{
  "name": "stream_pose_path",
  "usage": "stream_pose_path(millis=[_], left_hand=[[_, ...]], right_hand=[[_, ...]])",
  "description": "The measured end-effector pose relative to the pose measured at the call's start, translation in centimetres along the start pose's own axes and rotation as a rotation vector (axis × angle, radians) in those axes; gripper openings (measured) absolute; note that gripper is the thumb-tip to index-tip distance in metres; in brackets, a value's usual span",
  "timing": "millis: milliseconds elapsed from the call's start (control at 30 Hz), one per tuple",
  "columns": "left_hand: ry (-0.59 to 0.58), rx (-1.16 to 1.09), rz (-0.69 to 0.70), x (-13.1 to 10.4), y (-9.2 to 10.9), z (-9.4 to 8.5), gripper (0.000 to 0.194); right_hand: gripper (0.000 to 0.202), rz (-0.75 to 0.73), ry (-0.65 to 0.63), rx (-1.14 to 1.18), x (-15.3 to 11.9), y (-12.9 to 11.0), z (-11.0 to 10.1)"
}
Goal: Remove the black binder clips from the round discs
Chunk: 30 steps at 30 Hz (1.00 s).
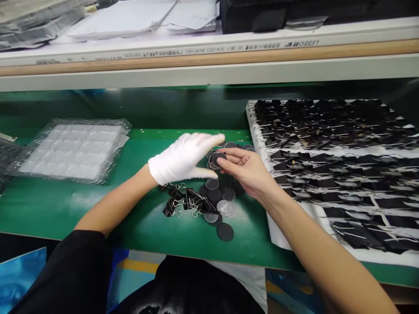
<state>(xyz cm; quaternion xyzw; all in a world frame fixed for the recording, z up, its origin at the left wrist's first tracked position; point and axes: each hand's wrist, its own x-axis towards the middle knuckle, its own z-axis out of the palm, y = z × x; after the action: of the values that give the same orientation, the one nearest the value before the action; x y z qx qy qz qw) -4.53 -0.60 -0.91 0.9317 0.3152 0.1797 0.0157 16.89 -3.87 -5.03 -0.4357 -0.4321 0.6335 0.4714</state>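
My left hand (190, 157), in a white glove with bare fingertips, is open, thumb and fingers spread just left of the discs in my other hand. My bare right hand (244, 165) pinches a small stack of round dark discs (216, 160) between thumb and fingers. Below both hands lies a loose pile of black discs (214, 196), with a clear disc (225, 208) among them. Several black binder clips (186, 201) with silver wire handles are heaped left of that pile. One black disc (225, 232) rests nearest the table's front edge.
Rows of black binder clips (330, 126) clamped on dark pieces fill white boards at the right. Clear plastic trays (72, 150) are stacked at the left on the green table (140, 226). A shelf edge (196, 72) crosses above, with papers (127, 19) and a black box (314, 15).
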Motion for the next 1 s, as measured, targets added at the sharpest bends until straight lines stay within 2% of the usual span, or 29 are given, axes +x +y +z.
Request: stream_pose_path(millis=[67,133,200,267,400,500,567,667,733,833,933,1000], left_hand=[[-0.085,-0.021,-0.121,-0.4,-0.2,-1.7,0.066],[-0.291,-0.058,-0.19,-0.9,-0.2,-3.3,0.05],[-0.514,-0.101,-0.172,-1.5,0.0,-4.0,0.039],[-0.638,-0.126,-0.133,-1.9,0.5,-3.5,0.034],[-0.75,-0.097,-0.12,-2.0,1.4,-0.9,0.015],[-0.687,-0.119,-0.105,-1.7,0.8,-0.4,0.017],[-0.591,-0.141,-0.119,-1.4,-0.2,-1.2,0.022],[-0.455,-0.217,-0.249,-0.7,-1.2,-2.8,0.027],[-0.349,-0.359,-0.376,-0.1,-0.9,-3.0,0.029],[-0.181,-0.616,-0.523,0.5,0.4,-1.8,0.034],[-0.087,-0.773,-0.576,0.7,1.5,-0.4,0.039],[-0.07,-0.783,-0.563,0.5,1.6,-0.5,0.047]], right_hand=[[0.05,0.008,0.094,0.064,0.2,-0.1,-0.4],[0.049,0.02,0.161,0.113,0.4,-0.4,-0.8],[0.047,0.037,0.182,0.147,0.5,-0.7,-1.0],[0.045,0.06,0.167,0.17,0.4,-0.9,-1.0],[0.045,0.082,0.143,0.193,0.3,-0.8,-0.7],[0.045,0.076,0.133,0.197,0.4,-0.6,-0.8],[0.044,0.068,0.105,0.202,0.3,-0.7,-1.0],[0.041,0.064,0.015,0.188,-0.1,-1.1,-1.2],[0.04,0.058,-0.066,0.159,-0.4,-1.2,-1.0],[0.039,0.018,-0.142,0.139,-0.7,-1.0,-0.3],[0.04,-0.042,-0.105,0.14,-0.7,-0.5,0.1],[0.039,-0.089,-0.078,0.112,-0.6,-0.4,-0.1]])
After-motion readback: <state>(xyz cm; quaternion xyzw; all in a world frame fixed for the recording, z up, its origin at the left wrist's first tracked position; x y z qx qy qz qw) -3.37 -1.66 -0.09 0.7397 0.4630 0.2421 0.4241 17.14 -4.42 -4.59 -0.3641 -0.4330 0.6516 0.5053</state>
